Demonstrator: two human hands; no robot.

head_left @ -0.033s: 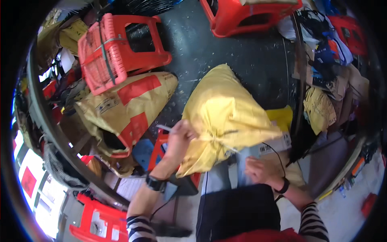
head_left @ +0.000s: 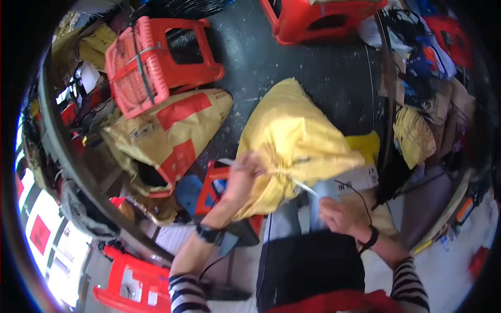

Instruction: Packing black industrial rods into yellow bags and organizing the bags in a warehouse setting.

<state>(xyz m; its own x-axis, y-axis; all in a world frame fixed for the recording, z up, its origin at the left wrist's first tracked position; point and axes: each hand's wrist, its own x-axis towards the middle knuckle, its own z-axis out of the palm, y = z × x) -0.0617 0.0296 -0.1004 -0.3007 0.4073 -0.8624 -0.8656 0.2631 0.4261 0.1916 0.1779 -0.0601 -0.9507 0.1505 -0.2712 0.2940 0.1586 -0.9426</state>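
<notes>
The yellow sack [head_left: 292, 122] is at the centre of the view, directly in front of the person's denim-clad legs [head_left: 284, 224], its far end narrowing to a point over the dark floor [head_left: 245, 57]. Its material is bunched into a neck on the near side, with creases fanning out from that spot.

The left hand [head_left: 246, 169] is at the left of the neck, fingers curled closed; a pale strip end [head_left: 225, 161] sticks out past it, apparently pinched, though blur hides the fingertips. The right hand [head_left: 339, 215] is balled into a fist — gripping a white strip [head_left: 305, 187] that runs straight and slanting from the neck to the fingers. This fist is apart from the sack and above the edge of a black apron [head_left: 313, 266].

A dark watch [head_left: 210, 235] is on the left wrist and a dark band [head_left: 371, 238] on the right; both sleeves are striped.

Left of the sack lies a tan sack [head_left: 214, 107] with red patches, its mouth gaping toward the near side. Just beyond it, a red plastic stool [head_left: 154, 68] rests on its side — a dark strap crosses it. A second red stool [head_left: 292, 31] is at the far edge of the floor.
</notes>
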